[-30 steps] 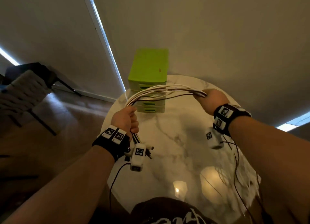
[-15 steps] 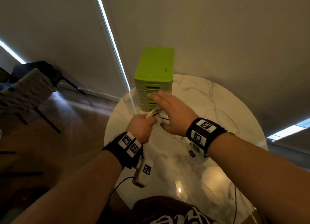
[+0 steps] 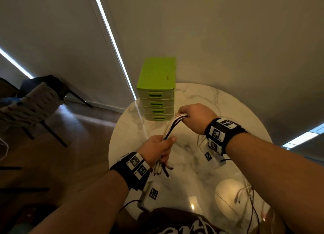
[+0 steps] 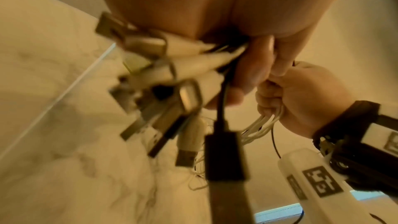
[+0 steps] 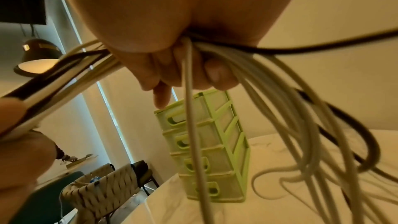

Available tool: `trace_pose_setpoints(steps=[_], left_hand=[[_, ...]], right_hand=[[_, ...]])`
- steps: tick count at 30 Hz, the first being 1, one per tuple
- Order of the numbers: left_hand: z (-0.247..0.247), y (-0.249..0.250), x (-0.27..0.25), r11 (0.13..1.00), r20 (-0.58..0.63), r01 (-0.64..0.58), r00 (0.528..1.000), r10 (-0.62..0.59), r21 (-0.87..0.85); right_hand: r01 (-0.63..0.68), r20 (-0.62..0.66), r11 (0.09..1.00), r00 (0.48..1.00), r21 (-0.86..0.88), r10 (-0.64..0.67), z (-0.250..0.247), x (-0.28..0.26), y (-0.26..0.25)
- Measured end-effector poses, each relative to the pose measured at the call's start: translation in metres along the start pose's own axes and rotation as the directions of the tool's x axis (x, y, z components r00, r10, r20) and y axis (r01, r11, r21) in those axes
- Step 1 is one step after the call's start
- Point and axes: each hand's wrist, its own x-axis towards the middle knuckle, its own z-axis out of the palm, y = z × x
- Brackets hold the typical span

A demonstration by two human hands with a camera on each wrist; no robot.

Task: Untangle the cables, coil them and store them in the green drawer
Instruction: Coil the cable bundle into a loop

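A bundle of white and black cables (image 3: 172, 126) runs between my two hands above the round marble table (image 3: 228, 165). My left hand (image 3: 157, 150) grips the bundle near its plug ends, and several USB plugs (image 4: 172, 101) hang below the fist. My right hand (image 3: 194, 117) grips the same bundle higher up, close to the green drawer unit (image 3: 157, 90). From the right fist the loose cable lengths (image 5: 290, 125) hang down to the table. The drawer unit (image 5: 206, 147) has several drawers, all closed.
Loose cable ends (image 3: 245, 195) lie near the table's front right edge. A woven chair (image 3: 29, 107) stands on the wooden floor to the left. The wall is right behind the drawer unit.
Half a second ago my right hand was flat and open near the left fist. Now it grips the bundle and has moved up and to the right, drawing the cables out between the hands.
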Motion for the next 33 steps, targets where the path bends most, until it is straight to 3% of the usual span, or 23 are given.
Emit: trace_pose_setpoints(steps=[3, 6, 7, 9, 11, 14, 17, 20, 22, 24, 26, 27, 30, 33], left_hand=[[0.010, 0.000, -0.004, 0.997, -0.013, 0.061, 0.998, -0.061, -0.038], [0.020, 0.003, -0.007, 0.997, -0.029, 0.071, 0.997, -0.071, -0.018], [0.022, 0.004, -0.008, 0.998, -0.031, 0.063, 0.997, -0.063, -0.019], [0.024, 0.006, -0.010, 0.999, -0.051, 0.051, 0.997, -0.052, -0.019], [0.022, 0.006, -0.013, 0.999, -0.079, 0.034, 0.996, -0.031, 0.038], [0.023, 0.005, -0.013, 0.993, -0.073, -0.046, 0.996, 0.054, 0.112], [0.026, 0.007, -0.012, 0.987, -0.066, -0.118, 0.990, 0.125, 0.112], [0.020, 0.010, -0.012, 0.988, -0.042, -0.131, 0.990, 0.134, 0.079], [0.013, 0.014, -0.010, 0.989, -0.023, -0.116, 0.993, 0.118, 0.088], [0.007, 0.018, -0.008, 0.989, 0.009, -0.113, 0.994, 0.113, 0.096], [-0.001, 0.021, -0.005, 0.995, 0.041, -0.076, 0.996, 0.074, 0.067], [-0.004, 0.021, -0.003, 0.996, 0.063, -0.063, 0.996, 0.060, 0.060], [-0.015, 0.019, -0.001, 0.993, 0.159, -0.092, 0.984, 0.080, 0.068], [-0.030, 0.016, 0.004, 0.998, 0.214, -0.060, 0.975, 0.051, 0.036]], right_hand=[[0.006, 0.030, 0.991, 1.000, -0.137, -0.002, 0.005, -0.008, 0.007], [0.287, -0.040, 0.941, 0.954, -0.179, -0.299, 0.013, -0.020, -0.002], [0.388, -0.008, 0.905, 0.918, -0.175, -0.396, 0.016, -0.023, -0.006], [0.445, 0.122, 0.877, 0.895, -0.180, -0.429, 0.018, -0.026, -0.012], [0.350, 0.203, 0.914, 0.929, -0.205, -0.310, 0.018, -0.025, -0.008], [0.134, 0.114, 0.982, 0.986, -0.133, -0.119, 0.019, -0.028, 0.001], [0.007, 0.028, 0.999, 1.000, -0.049, -0.006, 0.024, -0.029, -0.002], [-0.091, 0.054, 0.996, 0.994, 0.001, 0.091, 0.027, -0.029, -0.006], [-0.042, 0.005, 0.996, 0.999, -0.081, 0.042, 0.029, -0.028, -0.011], [0.156, -0.067, 0.979, 0.984, -0.132, -0.165, 0.031, -0.027, -0.015], [0.334, 0.012, 0.931, 0.942, -0.148, -0.336, 0.031, -0.027, -0.021], [0.332, 0.052, 0.930, 0.943, -0.160, -0.328, 0.028, -0.026, -0.025], [0.136, 0.102, 0.964, 0.988, -0.230, -0.115, 0.020, -0.019, -0.035], [-0.040, 0.070, 0.961, 0.996, -0.274, 0.062, 0.023, -0.013, -0.049]])
